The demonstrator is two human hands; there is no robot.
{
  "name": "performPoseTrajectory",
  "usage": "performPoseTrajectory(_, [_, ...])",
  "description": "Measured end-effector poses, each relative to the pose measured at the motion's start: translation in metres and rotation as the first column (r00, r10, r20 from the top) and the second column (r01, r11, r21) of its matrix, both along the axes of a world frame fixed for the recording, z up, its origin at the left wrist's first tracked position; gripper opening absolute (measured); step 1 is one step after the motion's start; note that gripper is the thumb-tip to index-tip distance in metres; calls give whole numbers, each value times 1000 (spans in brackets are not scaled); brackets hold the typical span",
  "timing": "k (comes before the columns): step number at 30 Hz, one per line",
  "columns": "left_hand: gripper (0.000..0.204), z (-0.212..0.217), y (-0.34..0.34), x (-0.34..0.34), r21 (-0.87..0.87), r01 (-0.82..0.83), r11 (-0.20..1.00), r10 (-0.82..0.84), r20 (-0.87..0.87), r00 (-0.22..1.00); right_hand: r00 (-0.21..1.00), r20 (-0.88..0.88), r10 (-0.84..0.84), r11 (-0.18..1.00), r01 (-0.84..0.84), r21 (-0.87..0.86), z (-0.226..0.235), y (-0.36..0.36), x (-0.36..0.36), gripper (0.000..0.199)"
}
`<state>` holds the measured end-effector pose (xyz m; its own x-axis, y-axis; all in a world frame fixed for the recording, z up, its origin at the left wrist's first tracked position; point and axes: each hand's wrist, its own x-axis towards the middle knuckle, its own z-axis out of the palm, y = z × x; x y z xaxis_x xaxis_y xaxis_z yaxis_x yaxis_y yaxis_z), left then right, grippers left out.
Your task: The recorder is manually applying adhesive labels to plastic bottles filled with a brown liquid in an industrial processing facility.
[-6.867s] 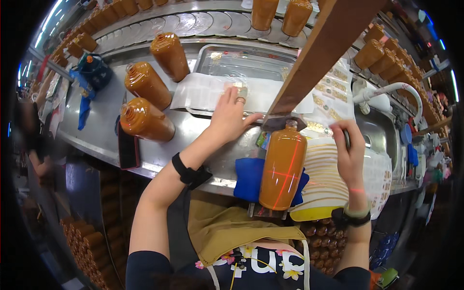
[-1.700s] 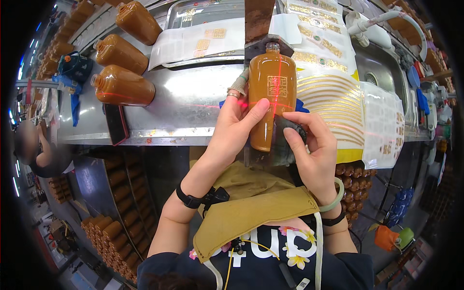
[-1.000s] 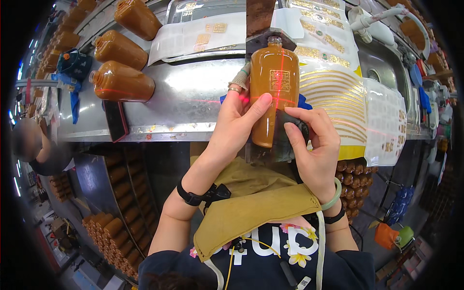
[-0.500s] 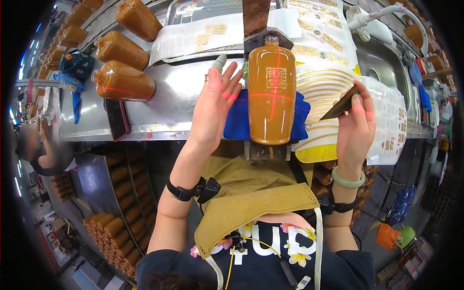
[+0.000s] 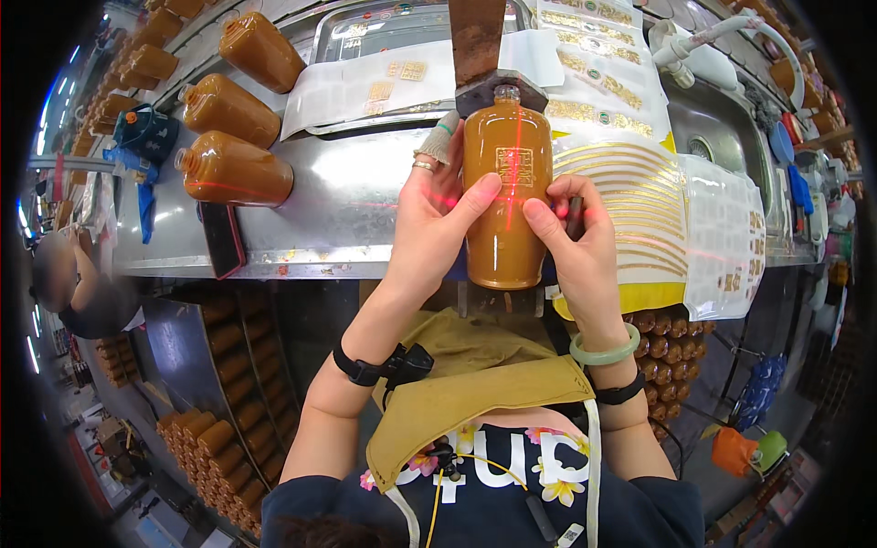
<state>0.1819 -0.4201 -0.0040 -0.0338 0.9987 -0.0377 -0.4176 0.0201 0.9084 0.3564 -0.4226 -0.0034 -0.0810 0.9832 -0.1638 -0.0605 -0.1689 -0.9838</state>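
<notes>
A glossy brown bottle [image 5: 507,239] with a clear neck lies on its back in front of me, neck pointing away, a gold square emblem [image 5: 514,168] on its face. Red laser lines cross it. My left hand [image 5: 445,196] grips its left side, thumb over the front near the emblem and a pale finger cover on one finger. My right hand [image 5: 582,239] is closed at the bottle's right side, its thumb against the glass. A dark flat scraper [image 5: 575,217] sits in its curled fingers, mostly hidden.
Three brown bottles [image 5: 239,169] lie at the left beside a dark phone [image 5: 222,239]. Behind stands a metal stop [image 5: 477,41]. Sheets of gold decals [image 5: 644,215] spread at the right, before a sink [image 5: 722,123]. Bottles are stacked below the bench.
Both hands have come in from either side onto the bottle. The bottle has shifted slightly toward me and left. The scraper has turned within my right hand; the blue cloth is now hidden.
</notes>
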Motion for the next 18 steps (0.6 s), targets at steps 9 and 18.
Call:
performPoseTrajectory(9, [72, 1, -1, 4, -22, -52, 998, 51, -40, 998, 1000, 0, 1, 1000, -1, -12, 1, 0, -2, 31])
performPoseTrajectory(18, [81, 2, -6, 1, -2, 5, 1000, -5, -24, 1000, 988, 118, 99, 992, -106, 61, 19, 15, 16, 29])
